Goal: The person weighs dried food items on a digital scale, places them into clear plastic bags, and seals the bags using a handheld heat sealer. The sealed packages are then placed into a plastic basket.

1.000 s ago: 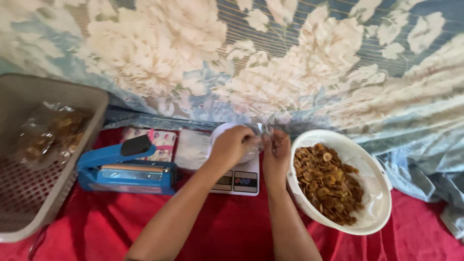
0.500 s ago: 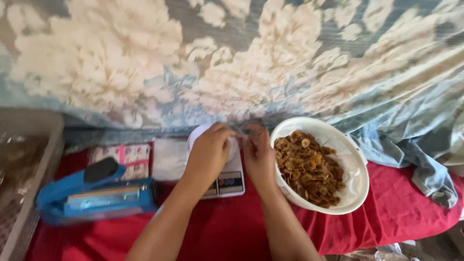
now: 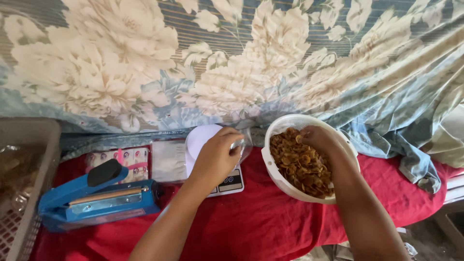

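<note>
Scale (image 3: 231, 182) between sealer (image 3: 96, 200) at left and snack bowl (image 3: 275, 169) at right, basket (image 3: 24, 193) far left

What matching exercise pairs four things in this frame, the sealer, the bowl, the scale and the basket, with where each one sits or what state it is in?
Things:
1. blue sealer
2. white bowl
3. white scale
4. basket

Places or states:
A. under the left hand, which holds a clear bag over it
B. at the far left edge of the red cloth
C. full of brown snacks, with the right hand reaching in
D. between the basket and the scale, lid closed

Pairs: 1-D, 2-C, 3-A, 4-B
</note>
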